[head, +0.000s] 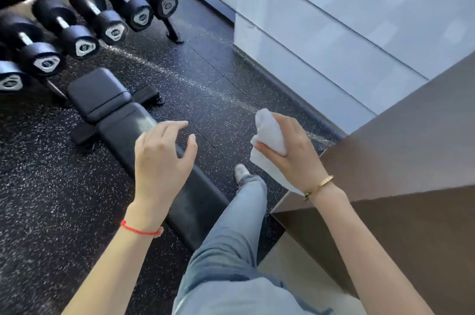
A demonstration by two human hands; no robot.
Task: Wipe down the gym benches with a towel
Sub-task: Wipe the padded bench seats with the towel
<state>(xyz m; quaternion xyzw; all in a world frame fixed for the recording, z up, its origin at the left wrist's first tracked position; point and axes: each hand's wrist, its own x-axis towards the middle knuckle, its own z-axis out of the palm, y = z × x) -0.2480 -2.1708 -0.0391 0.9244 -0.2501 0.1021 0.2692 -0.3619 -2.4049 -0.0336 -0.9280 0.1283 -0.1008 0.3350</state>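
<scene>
A black padded gym bench (117, 119) lies flat on the speckled rubber floor, running from upper left toward the bottom centre. My left hand (160, 158) hovers above the bench's long pad, fingers apart and holding nothing. My right hand (290, 150) is off to the right of the bench, over the floor, closed around a bunched white towel (270, 135). The towel's loose end hangs down toward my wrist. The near part of the bench is hidden behind my left forearm and my leg.
A rack of black dumbbells (84, 19) stands at the upper left, just beyond the bench's head. A brown counter (401, 160) fills the right side, with a grey stepped wall (334, 32) behind it. My jeans-clad leg (239, 224) and shoe stand between bench and counter.
</scene>
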